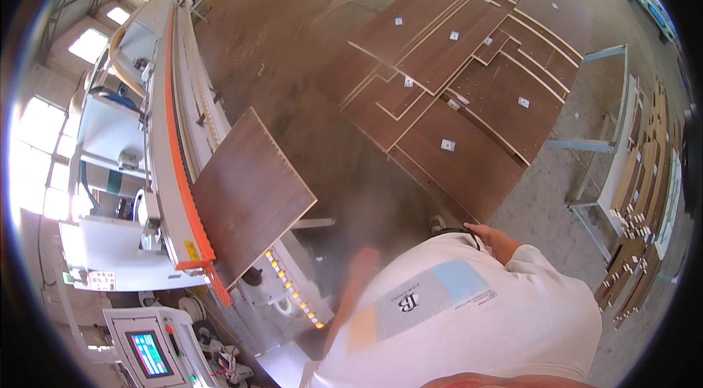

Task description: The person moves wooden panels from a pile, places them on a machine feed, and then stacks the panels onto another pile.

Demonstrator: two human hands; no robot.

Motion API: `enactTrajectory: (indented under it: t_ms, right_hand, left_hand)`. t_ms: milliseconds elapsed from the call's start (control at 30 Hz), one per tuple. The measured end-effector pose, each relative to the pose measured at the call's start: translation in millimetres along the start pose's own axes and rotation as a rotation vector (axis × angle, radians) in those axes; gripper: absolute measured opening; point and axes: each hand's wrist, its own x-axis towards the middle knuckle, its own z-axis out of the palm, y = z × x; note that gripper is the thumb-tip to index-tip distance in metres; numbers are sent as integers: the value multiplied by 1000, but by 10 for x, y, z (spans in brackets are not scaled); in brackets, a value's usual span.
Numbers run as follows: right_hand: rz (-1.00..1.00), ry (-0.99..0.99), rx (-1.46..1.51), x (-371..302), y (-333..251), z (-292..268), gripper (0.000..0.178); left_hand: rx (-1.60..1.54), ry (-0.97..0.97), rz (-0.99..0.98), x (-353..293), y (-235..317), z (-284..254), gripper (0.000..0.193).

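My left hand (pixel 364 262) is smeared by motion, low and in front of my white shirt, so its fingers cannot be made out. It is apart from the brown wooden panel (pixel 253 194), which lies tilted on the bed of a long machine (pixel 172 132) at the left. Close to my waist, my right hand (pixel 492 237) shows beside the near corner of a large spread of brown panels (pixel 458 176). Its fingers are partly hidden, and whether it touches that corner or my clothing is unclear.
An orange guard strip (pixel 176 146) runs along the machine. A control box with a lit screen (pixel 149 353) stands at lower left. Yellow rollers (pixel 293 289) line the machine's near end. At the right are a metal rack (pixel 611 145) and stacked brown strips (pixel 644 190).
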Motion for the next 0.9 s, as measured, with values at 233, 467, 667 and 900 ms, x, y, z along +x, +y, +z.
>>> enactTrajectory:
  t_ms: [233,467,667,900]
  right_hand:
    - [-201,36,231,-253,-858,-9,50]
    - [-507,48,-255,1104,-901,-35,44]
    - [-356,157,36,867,-1743,297,39]
    - [-436,252,3,295,-3563,977,38]
  left_hand:
    - [-292,-130,-120,381,660,-504,28]
    - [-115,-226,-168,840,141,-917,38]
    - [-505,35,-171,1356,-131,-1569,36]
    - [-404,-27,-50,2133,-142,-3036,34]
